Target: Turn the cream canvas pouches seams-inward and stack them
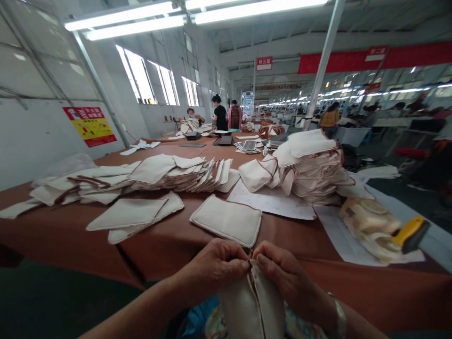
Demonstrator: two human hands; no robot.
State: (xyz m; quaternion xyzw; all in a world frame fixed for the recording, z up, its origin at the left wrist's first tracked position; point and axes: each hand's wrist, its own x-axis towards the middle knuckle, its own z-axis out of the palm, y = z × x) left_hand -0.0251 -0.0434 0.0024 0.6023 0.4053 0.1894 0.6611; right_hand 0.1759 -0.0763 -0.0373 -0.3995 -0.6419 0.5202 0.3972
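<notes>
A cream fabric piece with a brown seam down its middle hangs upright at the table's near edge, over my lap. My left hand pinches its top edge on the left of the seam. Close beside it, my right hand, with a bracelet at the wrist, pinches the top on the right side. The seam parts slightly below the fingertips. Just beyond my hands a flat cream piece with stitched edges lies on the brown table.
Two overlapping cream pieces lie at left. Behind them runs a long row of pieces. A tall stack stands at right, near a plastic container and a yellow-handled tool. People stand beyond the table.
</notes>
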